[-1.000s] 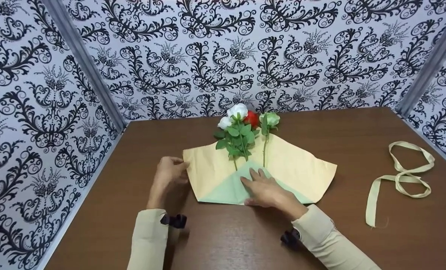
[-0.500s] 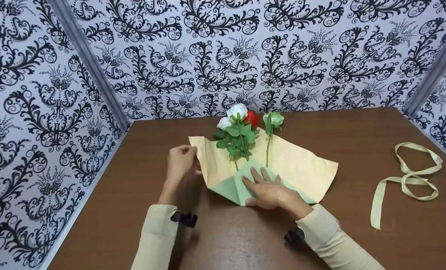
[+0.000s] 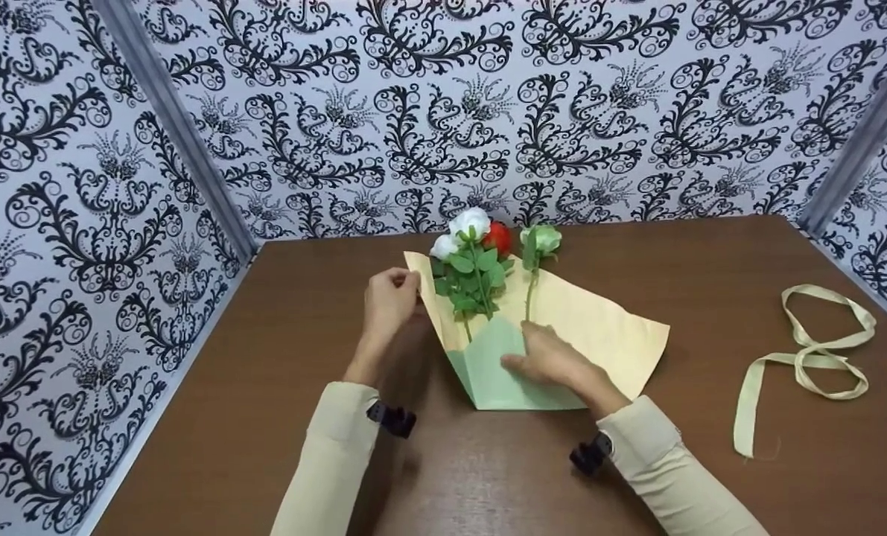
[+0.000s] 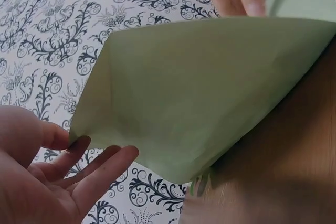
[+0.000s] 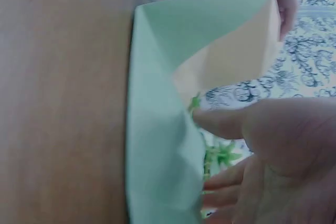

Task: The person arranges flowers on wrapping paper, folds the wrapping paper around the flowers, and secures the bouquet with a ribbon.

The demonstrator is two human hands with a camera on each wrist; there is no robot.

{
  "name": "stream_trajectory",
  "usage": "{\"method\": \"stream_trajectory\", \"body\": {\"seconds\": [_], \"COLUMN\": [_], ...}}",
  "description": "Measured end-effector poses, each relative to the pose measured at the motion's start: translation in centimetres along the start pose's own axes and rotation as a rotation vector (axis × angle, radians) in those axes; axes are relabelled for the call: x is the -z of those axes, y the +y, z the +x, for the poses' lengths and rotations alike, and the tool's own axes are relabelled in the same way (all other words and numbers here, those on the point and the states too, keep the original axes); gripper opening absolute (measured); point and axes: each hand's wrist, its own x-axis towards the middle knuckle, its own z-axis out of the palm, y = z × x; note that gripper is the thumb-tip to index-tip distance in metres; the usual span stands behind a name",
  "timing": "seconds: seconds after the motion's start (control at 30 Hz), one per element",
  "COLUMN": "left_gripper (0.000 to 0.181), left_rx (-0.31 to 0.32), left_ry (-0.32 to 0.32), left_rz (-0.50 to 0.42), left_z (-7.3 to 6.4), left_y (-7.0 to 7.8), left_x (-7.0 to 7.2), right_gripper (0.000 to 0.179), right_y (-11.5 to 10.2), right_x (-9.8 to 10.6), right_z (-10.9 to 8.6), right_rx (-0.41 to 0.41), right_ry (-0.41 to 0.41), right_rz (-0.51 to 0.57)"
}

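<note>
My left hand (image 3: 392,301) pinches the raised left edge of a sheet of wrapping paper (image 3: 588,316), cream inside and pale green outside. In the left wrist view, the thumb and index finger meet at the paper's corner (image 4: 86,124). My right hand (image 3: 555,361) touches the folded-up green flap (image 3: 491,372), near the stem of a light green rose (image 3: 541,240). Thumb and fingers stand apart along the flap's edge in the right wrist view. White roses (image 3: 469,223) and a red rose (image 3: 497,240) lie on the paper, their lower stems hidden under the flap.
A loose cream ribbon (image 3: 804,357) lies looped on the right of the brown table (image 3: 264,372). Patterned walls (image 3: 443,112) rise behind the table and at its sides. Dark straps (image 3: 392,418) are on both wrists.
My left hand has lifted the paper's left side and brought it rightward and up toward the roses. My right hand, earlier flat on the flap, has shifted to the flap's upper right edge.
</note>
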Motion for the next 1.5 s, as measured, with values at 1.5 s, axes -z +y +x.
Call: {"method": "stream_trajectory", "body": {"seconds": [1.5], "left_gripper": [0.018], "left_rx": [-0.180], "left_ry": [-0.292], "left_rz": [-0.029], "left_z": [-0.3], "left_y": [3.3], "left_x": [-9.3], "right_gripper": [0.014], "right_y": [-4.3], "right_x": [4.0], "right_z": [-5.2], "right_rx": [0.353], "right_ry": [0.174], "right_rz": [-0.236]}}
